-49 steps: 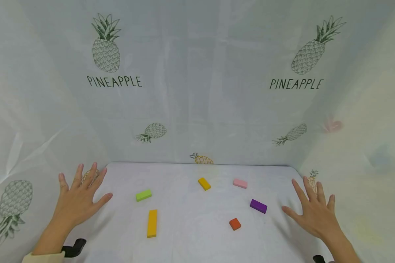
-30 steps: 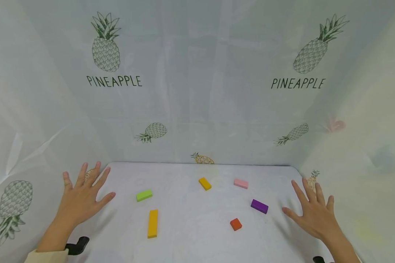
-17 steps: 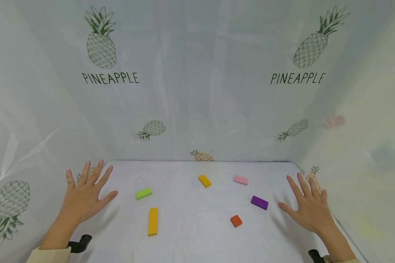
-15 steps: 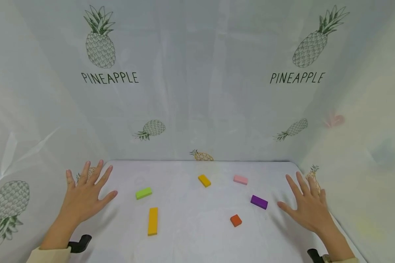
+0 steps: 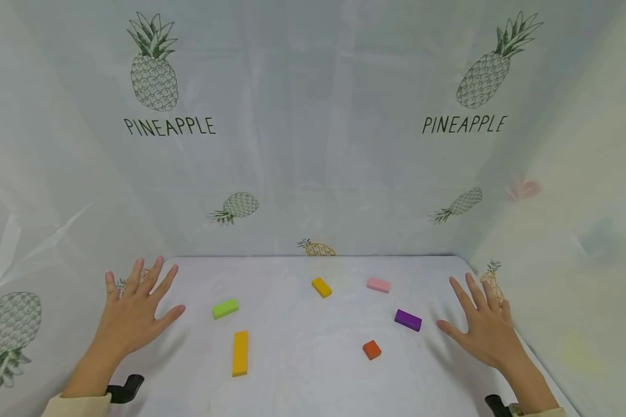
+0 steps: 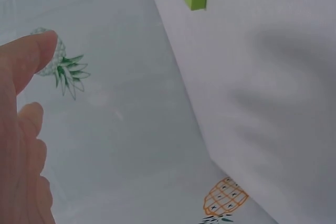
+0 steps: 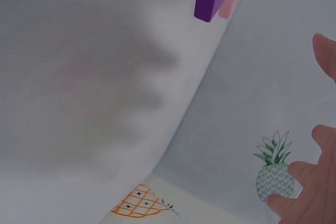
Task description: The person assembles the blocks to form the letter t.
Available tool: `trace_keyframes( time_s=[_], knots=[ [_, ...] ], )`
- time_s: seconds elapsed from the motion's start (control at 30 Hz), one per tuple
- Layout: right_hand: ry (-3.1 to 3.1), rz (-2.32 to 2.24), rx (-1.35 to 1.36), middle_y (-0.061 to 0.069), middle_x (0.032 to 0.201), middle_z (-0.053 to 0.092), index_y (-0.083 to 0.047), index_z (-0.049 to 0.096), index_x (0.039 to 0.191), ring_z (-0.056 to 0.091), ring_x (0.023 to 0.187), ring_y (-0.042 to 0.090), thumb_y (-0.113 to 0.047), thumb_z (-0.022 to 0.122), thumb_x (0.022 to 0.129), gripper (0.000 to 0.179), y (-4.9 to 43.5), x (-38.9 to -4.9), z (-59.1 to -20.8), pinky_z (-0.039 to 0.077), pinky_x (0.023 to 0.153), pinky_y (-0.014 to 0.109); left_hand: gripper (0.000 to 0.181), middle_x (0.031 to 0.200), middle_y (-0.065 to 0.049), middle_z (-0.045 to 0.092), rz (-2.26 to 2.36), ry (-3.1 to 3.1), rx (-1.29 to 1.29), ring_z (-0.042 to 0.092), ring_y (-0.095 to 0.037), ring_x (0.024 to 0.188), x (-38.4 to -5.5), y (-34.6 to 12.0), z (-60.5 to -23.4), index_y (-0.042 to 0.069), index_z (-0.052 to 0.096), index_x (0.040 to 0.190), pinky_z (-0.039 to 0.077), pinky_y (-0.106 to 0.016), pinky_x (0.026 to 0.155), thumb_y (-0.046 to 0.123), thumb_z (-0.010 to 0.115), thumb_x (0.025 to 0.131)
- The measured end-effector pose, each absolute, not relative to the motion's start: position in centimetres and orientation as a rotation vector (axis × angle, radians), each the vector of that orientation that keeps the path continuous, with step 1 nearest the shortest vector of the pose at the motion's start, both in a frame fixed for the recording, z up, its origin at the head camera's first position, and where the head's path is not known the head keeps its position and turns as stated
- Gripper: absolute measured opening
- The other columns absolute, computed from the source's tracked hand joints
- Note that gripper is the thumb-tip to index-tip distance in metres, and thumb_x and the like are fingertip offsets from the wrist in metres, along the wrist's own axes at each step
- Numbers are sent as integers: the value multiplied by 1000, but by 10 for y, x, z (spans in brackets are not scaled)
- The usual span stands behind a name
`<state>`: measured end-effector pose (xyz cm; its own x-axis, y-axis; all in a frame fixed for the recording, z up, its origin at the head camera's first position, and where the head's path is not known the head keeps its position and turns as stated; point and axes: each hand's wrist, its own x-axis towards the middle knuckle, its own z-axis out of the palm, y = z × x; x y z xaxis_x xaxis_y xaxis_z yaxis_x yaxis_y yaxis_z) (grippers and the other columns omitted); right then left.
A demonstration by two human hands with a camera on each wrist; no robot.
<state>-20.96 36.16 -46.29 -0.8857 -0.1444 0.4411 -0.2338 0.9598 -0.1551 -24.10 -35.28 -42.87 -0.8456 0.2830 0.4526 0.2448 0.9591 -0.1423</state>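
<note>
My left hand (image 5: 133, 318) hovers over the table's left side with its fingers spread, holding nothing. Nearest to it lies a lime green block (image 5: 225, 308), which the left wrist view also catches at its top edge. A long yellow block (image 5: 240, 353) lies in front of the green one. On the right side my right hand (image 5: 485, 330) floats with fingers spread, touching no block. The purple block (image 5: 408, 320) is closest to it, with a pink block (image 5: 378, 285) behind and an orange-red cube (image 5: 372, 350) in front. A small yellow block (image 5: 321, 288) sits toward the back middle.
The white tabletop (image 5: 302, 370) ends at a straight back edge with rounded corners. Behind and around it hangs a pale curtain (image 5: 302, 116) printed with pineapples. Both wrists carry black straps or mounts.
The left hand has shifted slightly right and the right hand slightly left, both still spread. The head view has tilted a little. The blocks have stayed in place on the table.
</note>
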Motion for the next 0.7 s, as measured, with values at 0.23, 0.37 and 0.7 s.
trace_keyframes(
  time_s=[0.23,0.37,0.7],
  knots=[
    [-2665,319,312,20,177,11,-23,17,172,0,160,53,-54,76,92,104,360,-211,-462,-2,115,86,99,177,-13,17,71,-2599,-419,1,-38,164,-246,-353,-434,24,22,171,-18,-75,118,64,68,94],
    [-2673,369,335,20,177,10,-23,17,172,3,159,56,-52,77,92,104,358,-213,-462,-1,113,88,99,178,-13,16,47,-2605,-440,6,-41,164,-249,-350,-436,25,18,172,-15,-79,117,63,67,95],
    [-2699,490,363,25,175,14,-19,20,172,14,154,63,-48,78,93,102,351,-222,-458,13,110,89,94,176,-17,22,-76,-2608,-486,16,-46,161,-256,-343,-443,22,23,171,7,-87,115,58,67,97]
  ],
)
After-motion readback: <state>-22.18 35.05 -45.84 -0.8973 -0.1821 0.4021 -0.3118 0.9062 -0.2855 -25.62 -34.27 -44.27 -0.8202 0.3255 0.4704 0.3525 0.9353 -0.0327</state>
